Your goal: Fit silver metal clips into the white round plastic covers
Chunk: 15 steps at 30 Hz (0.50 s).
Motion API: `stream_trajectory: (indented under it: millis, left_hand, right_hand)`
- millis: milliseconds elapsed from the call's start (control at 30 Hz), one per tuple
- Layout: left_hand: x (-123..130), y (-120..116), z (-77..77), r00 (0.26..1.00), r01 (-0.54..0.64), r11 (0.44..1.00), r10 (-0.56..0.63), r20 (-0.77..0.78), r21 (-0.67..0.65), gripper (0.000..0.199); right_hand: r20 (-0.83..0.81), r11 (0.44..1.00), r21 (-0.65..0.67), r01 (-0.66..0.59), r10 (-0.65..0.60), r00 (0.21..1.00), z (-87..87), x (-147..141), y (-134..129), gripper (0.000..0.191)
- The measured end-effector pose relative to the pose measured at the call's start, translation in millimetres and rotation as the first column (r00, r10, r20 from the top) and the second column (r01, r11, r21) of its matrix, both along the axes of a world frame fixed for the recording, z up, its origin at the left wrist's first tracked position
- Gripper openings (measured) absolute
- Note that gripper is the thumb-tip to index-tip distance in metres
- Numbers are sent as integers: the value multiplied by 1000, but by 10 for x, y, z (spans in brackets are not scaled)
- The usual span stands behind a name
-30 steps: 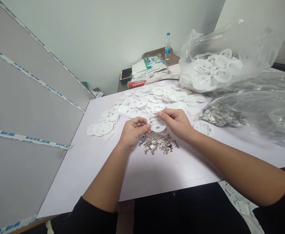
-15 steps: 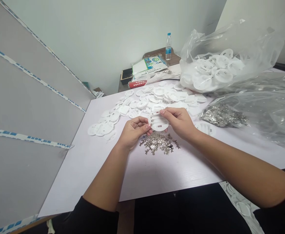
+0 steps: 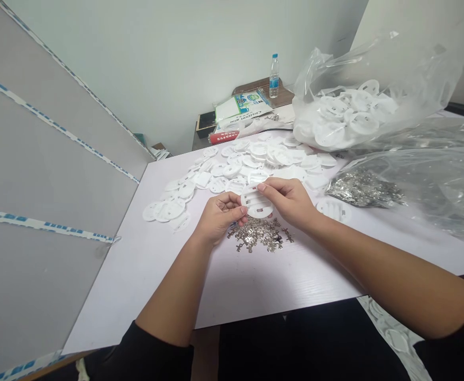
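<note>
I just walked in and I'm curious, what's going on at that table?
Someone is holding a white disc with the left hand and right hand, above a heap of small metal pieces on the table. More discs lie beyond. To the right are clear bags with discs or metal pieces inside.

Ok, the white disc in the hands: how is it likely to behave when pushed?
Probably stiff: the white disc looks flat, unbent between the left hand and right hand. Likely light for its size, as it looks thin with slots cut through. Its round rim might let it roll if stood on edge.
</note>
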State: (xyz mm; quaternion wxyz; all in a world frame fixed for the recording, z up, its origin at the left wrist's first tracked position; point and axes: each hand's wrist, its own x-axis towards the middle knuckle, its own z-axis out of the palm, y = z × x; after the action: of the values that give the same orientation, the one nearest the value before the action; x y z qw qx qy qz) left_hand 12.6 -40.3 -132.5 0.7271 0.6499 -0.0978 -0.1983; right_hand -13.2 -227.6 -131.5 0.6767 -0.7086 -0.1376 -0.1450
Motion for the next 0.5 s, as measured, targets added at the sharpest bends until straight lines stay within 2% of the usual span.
stream_trajectory:
  millis: [300,500]
  left_hand:
    - [6,-7,-61,999,3,1000,-2,45,-2,37]
    - [1,-25,-76,996,-3,1000,1,89,23,32]
  right_hand:
    - [55,998,-57,-18,21,998,-34,3,-6,53]
    - [133,985,-171,6,17,991,-83,7,-18,52]
